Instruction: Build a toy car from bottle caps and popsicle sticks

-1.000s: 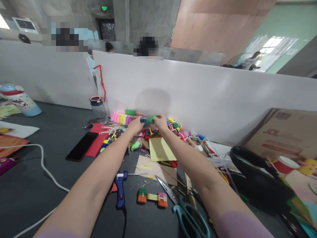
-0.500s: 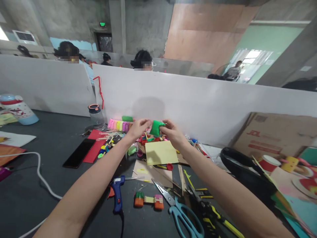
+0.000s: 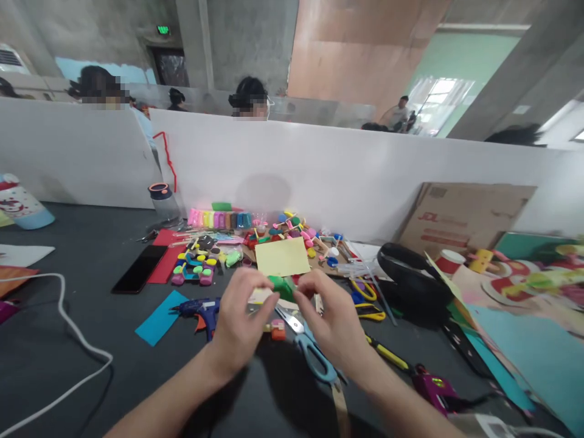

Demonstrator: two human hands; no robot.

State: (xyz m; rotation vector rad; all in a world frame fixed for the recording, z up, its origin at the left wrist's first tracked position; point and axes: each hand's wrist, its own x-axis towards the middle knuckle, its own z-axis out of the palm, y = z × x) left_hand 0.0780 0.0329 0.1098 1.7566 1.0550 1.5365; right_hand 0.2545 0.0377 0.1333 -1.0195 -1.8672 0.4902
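Both my hands are raised close in front of me over the dark table [image 3: 82, 328]. Between them is a small green packet of clay [image 3: 281, 287]. My left hand [image 3: 241, 319] pinches its left end with fingers curled. At the packet's right end, my right hand [image 3: 333, 322] grips with thumb and fingers. Under my hands lie blue-handled scissors [image 3: 314, 356], a blue glue gun [image 3: 201, 308] and a small orange-and-green toy piece [image 3: 276, 329]. Behind them rests a yellow card [image 3: 281, 257].
A row of coloured clay packets [image 3: 219, 218] and a heap of craft bits line the white partition [image 3: 319, 170]. A phone [image 3: 139, 275], red paper, a blue paper scrap [image 3: 160, 316], a white cable [image 3: 68, 340], yellow cutters [image 3: 369, 313], black headphones [image 3: 410, 274] and a cardboard box [image 3: 460, 210] lie around. Other people sit behind the partition.
My hands have drawn back from the pile at the partition toward me, carrying the green clay packet. The view has tilted so that more of the table's right side shows.
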